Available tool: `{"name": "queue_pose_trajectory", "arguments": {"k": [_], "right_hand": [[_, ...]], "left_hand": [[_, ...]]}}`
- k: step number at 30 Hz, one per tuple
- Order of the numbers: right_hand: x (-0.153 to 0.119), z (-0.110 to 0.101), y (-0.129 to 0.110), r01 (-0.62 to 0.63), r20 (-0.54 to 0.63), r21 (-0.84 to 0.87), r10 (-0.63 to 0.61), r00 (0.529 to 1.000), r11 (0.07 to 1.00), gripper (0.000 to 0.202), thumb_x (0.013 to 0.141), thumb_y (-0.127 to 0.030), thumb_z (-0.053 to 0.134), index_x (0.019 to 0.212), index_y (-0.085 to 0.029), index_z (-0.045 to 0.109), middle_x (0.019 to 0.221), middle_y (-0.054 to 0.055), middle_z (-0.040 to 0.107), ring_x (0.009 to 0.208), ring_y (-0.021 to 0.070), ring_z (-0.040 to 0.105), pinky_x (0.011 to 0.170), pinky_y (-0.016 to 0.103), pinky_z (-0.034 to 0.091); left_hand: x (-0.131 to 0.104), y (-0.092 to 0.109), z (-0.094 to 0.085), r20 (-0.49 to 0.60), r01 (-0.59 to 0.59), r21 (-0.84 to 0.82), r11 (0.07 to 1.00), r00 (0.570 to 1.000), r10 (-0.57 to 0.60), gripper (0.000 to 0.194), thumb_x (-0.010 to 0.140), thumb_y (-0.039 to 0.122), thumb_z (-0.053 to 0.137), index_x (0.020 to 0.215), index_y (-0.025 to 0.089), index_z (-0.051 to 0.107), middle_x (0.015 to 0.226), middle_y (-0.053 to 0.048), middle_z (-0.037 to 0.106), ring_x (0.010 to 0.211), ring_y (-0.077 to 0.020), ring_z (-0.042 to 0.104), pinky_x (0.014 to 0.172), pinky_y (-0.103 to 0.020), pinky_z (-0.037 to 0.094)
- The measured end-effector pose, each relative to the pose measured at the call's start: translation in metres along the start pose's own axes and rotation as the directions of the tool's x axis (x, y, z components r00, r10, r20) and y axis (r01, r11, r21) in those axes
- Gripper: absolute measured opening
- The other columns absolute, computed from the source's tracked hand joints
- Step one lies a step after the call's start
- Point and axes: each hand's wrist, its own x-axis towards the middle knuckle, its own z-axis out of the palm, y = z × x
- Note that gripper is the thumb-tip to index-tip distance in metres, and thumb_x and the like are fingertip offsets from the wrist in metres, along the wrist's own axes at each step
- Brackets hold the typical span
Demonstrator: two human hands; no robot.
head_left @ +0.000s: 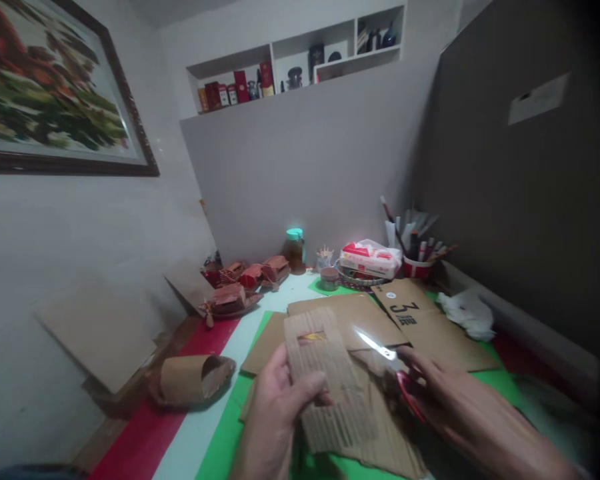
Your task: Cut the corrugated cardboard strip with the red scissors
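Corrugated cardboard piece [325, 380]: a narrow strip with exposed ribbing and a small rectangular window cut near its upper end. It is held above the tabletop [215, 427] in the lower centre of the view, tilted slightly to the left. The left hand [275, 417] grips it from the left side; the thumb lies across the front face and the fingers are closed behind it, pinching the strip.

Scissors [390, 363]: red handles, bright metal blades. The right hand [460, 407] holds them with its fingers closed through and around the handles. The blades point up and to the left, with the tips just beside the right edge of the cardboard piece. Whether the blades are parted cannot be told because of glare.

Under both hands: flat brown cardboard sheets [420, 327] lying on a green mat [230, 440]; one sheet carries a printed "3". A red strip [145, 433] borders the mat on the left.

Left of the mat: a curled roll of cardboard [190, 379]. Farther back: several small reddish-brown cardboard models [240, 283], a jar with a teal lid [295, 250], a tissue pack [370, 259] and a red cup of pens [417, 257]. A crumpled white tissue [467, 313] lies at the right.
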Motion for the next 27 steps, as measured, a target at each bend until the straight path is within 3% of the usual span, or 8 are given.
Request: {"name": "queue_pose_trajectory", "arguments": {"k": [4, 12, 14, 17, 20, 22, 24, 27], "right_hand": [[0.004, -0.004, -0.012, -0.049, 0.036, 0.002, 0.049, 0.998, 0.999, 0.025, 0.1, -0.034, 0.039, 0.114, -0.022, 0.055, 0.1, 0.013, 0.069, 0.085, 0.0282, 0.07, 0.074, 0.042, 0.056], [0.006, -0.009, -0.02, -0.136, 0.017, 0.098, 0.135, 0.991, 0.986, 0.029, 0.098, -0.026, 0.037, 0.078, -0.021, 0.057, 0.066, 0.006, 0.061, 0.051, 0.0206, 0.057, 0.052, 0.031, 0.043], [0.008, -0.02, -0.03, -0.145, 0.03, 0.152, 0.142, 0.989, 0.978, 0.031, 0.098, -0.028, 0.038, 0.075, -0.02, 0.058, 0.069, 0.008, 0.062, 0.056, 0.0214, 0.057, 0.055, 0.033, 0.043], [0.013, -0.042, -0.055, -0.107, 0.102, 0.316, 0.079, 0.992, 0.943, 0.027, 0.098, -0.035, 0.045, 0.089, -0.019, 0.065, 0.079, 0.008, 0.068, 0.07, 0.0226, 0.062, 0.065, 0.033, 0.046], [0.02, -0.054, -0.083, -0.085, 0.189, 0.559, -0.027, 0.982, 0.825, 0.026, 0.097, -0.04, 0.052, 0.106, -0.022, 0.068, 0.087, 0.001, 0.073, 0.081, 0.0181, 0.069, 0.07, 0.025, 0.052], [0.024, -0.05, -0.095, -0.121, 0.225, 0.785, -0.098, 0.969, 0.608, 0.025, 0.092, -0.038, 0.06, 0.104, -0.018, 0.071, 0.085, 0.001, 0.072, 0.08, 0.0176, 0.068, 0.067, 0.023, 0.052], [0.026, -0.041, -0.099, -0.134, 0.212, 0.866, -0.112, 0.971, 0.481, 0.027, 0.091, -0.038, 0.063, 0.102, -0.015, 0.073, 0.08, 0.001, 0.069, 0.071, 0.0152, 0.064, 0.063, 0.023, 0.049], [0.024, -0.028, -0.097, -0.122, 0.178, 0.89, -0.089, 0.98, 0.44, 0.033, 0.093, -0.043, 0.061, 0.104, -0.015, 0.074, 0.076, 0.0, 0.065, 0.068, 0.0142, 0.058, 0.062, 0.024, 0.047]], "left_hand": [[0.001, 0.004, -0.012, -0.005, -0.007, 0.076, 0.997, 1.0, 0.007, 0.042, 0.077, 0.022, 0.075, 0.115, 0.013, 0.06, 0.084, -0.004, 0.072, 0.061, -0.0092, 0.059, 0.057, -0.019, 0.047], [-0.002, 0.008, -0.016, 0.041, 0.056, 0.107, 0.993, 0.997, -0.061, 0.038, 0.085, 0.025, 0.069, 0.12, 0.015, 0.057, 0.1, -0.007, 0.074, 0.07, -0.0113, 0.061, 0.062, -0.022, 0.051], [-0.002, 0.009, -0.016, 0.068, 0.093, 0.095, 0.991, 0.993, -0.1, 0.037, 0.087, 0.029, 0.068, 0.12, 0.017, 0.058, 0.1, -0.008, 0.075, 0.069, -0.0122, 0.062, 0.062, -0.024, 0.052], [0.0, 0.008, -0.014, 0.123, 0.124, 0.108, 0.986, 0.983, -0.137, 0.04, 0.082, 0.031, 0.074, 0.117, 0.015, 0.063, 0.094, -0.01, 0.077, 0.069, -0.0162, 0.066, 0.061, -0.027, 0.055], [0.0, 0.005, -0.01, 0.167, 0.163, 0.135, 0.977, 0.969, -0.184, 0.04, 0.077, 0.032, 0.079, 0.111, 0.014, 0.07, 0.091, -0.011, 0.078, 0.067, -0.0179, 0.069, 0.061, -0.029, 0.057], [-0.001, 0.004, -0.008, 0.189, 0.185, 0.143, 0.972, 0.959, -0.21, 0.038, 0.074, 0.035, 0.082, 0.105, 0.015, 0.074, 0.085, -0.01, 0.079, 0.061, -0.0163, 0.069, 0.058, -0.027, 0.056], [-0.001, 0.002, -0.007, 0.196, 0.193, 0.155, 0.969, 0.955, -0.222, 0.038, 0.071, 0.038, 0.083, 0.101, 0.016, 0.076, 0.083, -0.01, 0.079, 0.06, -0.0171, 0.069, 0.059, -0.027, 0.056], [-0.002, 0.0, -0.007, 0.172, 0.196, 0.19, 0.962, 0.958, -0.229, 0.03, 0.071, 0.04, 0.082, 0.091, 0.017, 0.078, 0.077, -0.008, 0.079, 0.059, -0.0188, 0.071, 0.059, -0.028, 0.057]]}}
